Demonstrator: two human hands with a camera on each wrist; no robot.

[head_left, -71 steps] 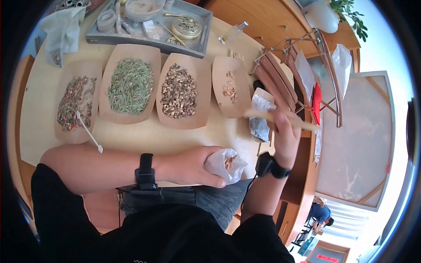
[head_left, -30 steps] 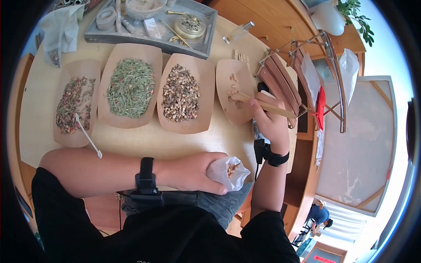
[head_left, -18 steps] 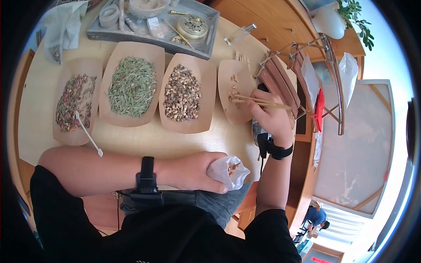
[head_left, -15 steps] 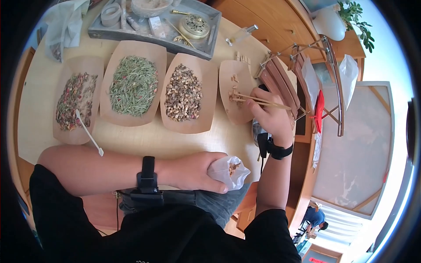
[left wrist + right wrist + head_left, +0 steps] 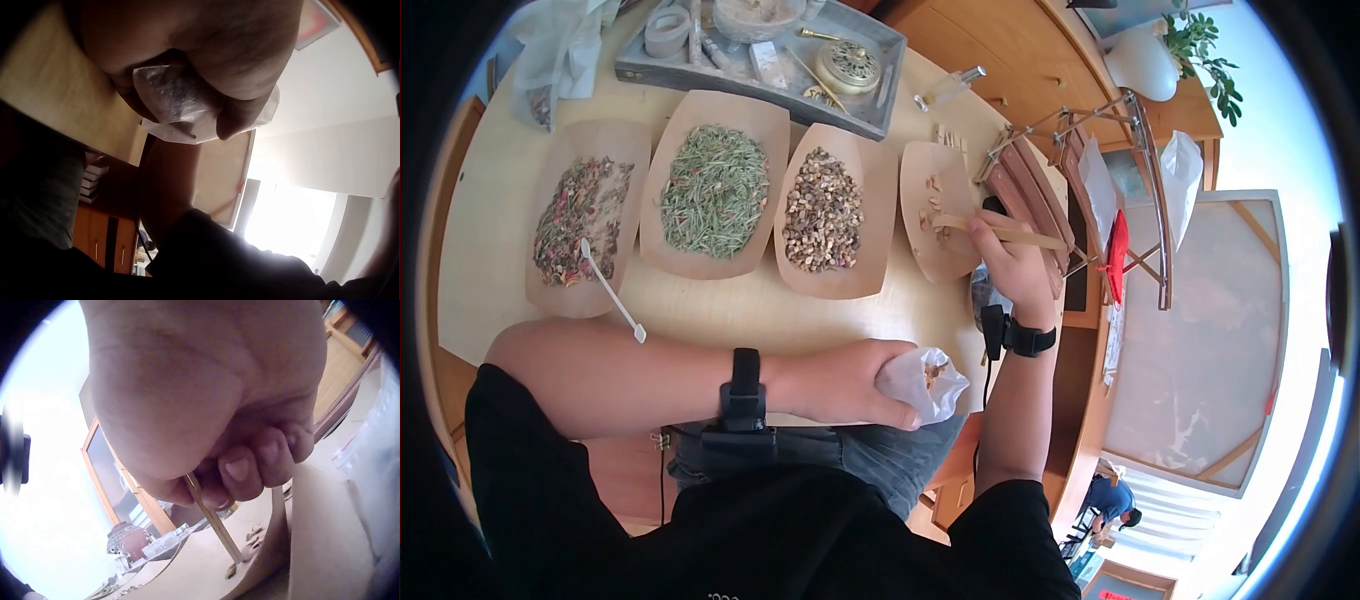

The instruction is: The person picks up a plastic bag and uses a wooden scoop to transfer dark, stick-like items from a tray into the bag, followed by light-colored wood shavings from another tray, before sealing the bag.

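Observation:
My left hand holds a small white translucent bag, its mouth spread and brownish dried pieces showing inside. From below, the left wrist view shows fingers and thumb wrapped around the bag. Bamboo tweezers are gripped in my right hand, tips down in the rightmost paper tray. A few tan dried pieces lie scattered in that tray. In the right wrist view the tweezers reach to one dried piece, prongs close together.
Three fuller paper trays hold chopped roots, green needle-like herbs and mixed herbs. A small white spoon lies across the leftmost. Behind stand a grey tray with a brass burner, and a wooden rack.
My right hand has swung from beside the bag to the rightmost paper tray, lowering the tweezers among the pieces. The prongs, apart half a second ago, now look together. The bag stays in my left hand.

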